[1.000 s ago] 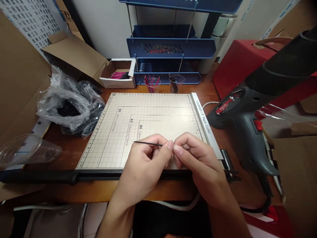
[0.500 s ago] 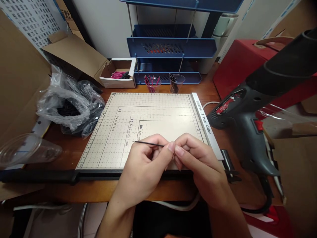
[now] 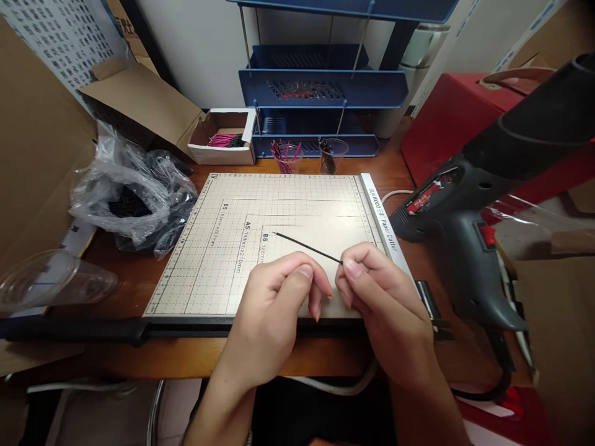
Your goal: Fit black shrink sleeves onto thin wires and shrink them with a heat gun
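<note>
A thin black wire with a pale tip at its far-left end slants above the paper cutter's board. Its near end is pinched between the thumb and forefinger of my right hand. Just left of it, my left hand is closed, thumb pressed against the curled forefinger and the other fingers bent. Nothing shows in it, and the two hands are apart.
A grey heat gun stands close on the right. At the back are a clear cup of pink wires, a cup of black wires and a white box. A plastic bag and an empty cup lie left.
The wire has passed from my left fingers to my right hand, and its free end now points up and left over the board. My hands have drawn apart.
</note>
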`<move>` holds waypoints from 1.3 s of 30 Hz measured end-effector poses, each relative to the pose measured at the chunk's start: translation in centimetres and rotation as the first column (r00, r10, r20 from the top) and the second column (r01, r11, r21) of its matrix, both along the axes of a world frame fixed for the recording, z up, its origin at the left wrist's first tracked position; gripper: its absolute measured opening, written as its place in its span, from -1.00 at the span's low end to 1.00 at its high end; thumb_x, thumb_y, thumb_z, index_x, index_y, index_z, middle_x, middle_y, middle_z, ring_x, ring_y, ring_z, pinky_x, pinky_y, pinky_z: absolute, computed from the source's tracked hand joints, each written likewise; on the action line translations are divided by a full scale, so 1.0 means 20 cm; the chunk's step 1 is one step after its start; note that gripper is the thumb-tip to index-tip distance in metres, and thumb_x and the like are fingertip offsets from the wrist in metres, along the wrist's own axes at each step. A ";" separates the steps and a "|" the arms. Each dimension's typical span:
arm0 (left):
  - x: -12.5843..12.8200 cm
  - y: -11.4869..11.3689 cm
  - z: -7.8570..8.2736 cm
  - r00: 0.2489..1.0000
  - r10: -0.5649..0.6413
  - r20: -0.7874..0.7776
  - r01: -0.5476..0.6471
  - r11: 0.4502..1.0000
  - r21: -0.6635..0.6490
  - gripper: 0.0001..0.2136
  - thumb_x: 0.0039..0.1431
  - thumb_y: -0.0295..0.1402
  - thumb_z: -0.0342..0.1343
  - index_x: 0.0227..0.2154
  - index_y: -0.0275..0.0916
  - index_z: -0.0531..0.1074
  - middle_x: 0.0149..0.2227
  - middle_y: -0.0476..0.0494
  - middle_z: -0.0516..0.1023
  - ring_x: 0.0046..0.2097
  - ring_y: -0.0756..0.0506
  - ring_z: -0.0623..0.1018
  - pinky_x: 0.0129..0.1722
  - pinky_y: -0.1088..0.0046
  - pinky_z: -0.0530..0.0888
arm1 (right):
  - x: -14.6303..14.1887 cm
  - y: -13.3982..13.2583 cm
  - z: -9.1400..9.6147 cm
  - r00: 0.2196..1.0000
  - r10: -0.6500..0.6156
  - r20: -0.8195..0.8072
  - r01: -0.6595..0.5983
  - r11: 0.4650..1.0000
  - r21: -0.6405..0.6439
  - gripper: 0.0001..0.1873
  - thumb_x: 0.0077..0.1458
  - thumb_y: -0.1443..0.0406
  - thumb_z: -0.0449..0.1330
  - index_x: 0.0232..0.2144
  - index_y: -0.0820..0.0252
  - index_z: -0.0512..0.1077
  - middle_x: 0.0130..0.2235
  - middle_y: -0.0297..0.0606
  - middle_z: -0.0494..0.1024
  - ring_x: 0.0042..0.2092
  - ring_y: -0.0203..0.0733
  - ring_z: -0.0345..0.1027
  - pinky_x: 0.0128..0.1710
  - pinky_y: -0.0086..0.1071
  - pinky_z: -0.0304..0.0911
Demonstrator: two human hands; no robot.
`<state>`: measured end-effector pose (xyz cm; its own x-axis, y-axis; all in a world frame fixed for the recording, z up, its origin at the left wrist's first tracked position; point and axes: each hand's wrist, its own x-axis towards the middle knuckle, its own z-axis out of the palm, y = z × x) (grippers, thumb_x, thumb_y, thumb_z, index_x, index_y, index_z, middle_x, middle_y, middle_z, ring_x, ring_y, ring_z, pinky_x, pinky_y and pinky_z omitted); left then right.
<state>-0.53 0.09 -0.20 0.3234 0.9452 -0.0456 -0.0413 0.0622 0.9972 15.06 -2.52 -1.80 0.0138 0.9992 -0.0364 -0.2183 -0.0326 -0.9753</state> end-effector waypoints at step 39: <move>0.03 -0.01 -0.03 0.988 0.151 0.028 -0.152 0.988 0.002 -0.55 0.49 -0.25 0.08 -0.59 -0.23 0.30 -0.55 0.04 0.24 -0.50 0.04 0.24 -0.50 0.45 0.20 | 0.02 -0.01 0.00 0.990 0.094 0.109 -0.093 0.996 -0.011 -0.59 0.44 0.06 0.15 -0.38 0.22 0.30 -0.47 -0.41 0.19 -0.44 -0.41 0.00 -0.47 -0.49 -0.04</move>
<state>0.02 -0.04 -0.86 0.1776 0.9835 -0.0345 -0.0777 0.0490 0.9958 15.38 -2.76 -1.87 -0.0753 0.9961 -0.0461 -0.1063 -0.0539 -0.9929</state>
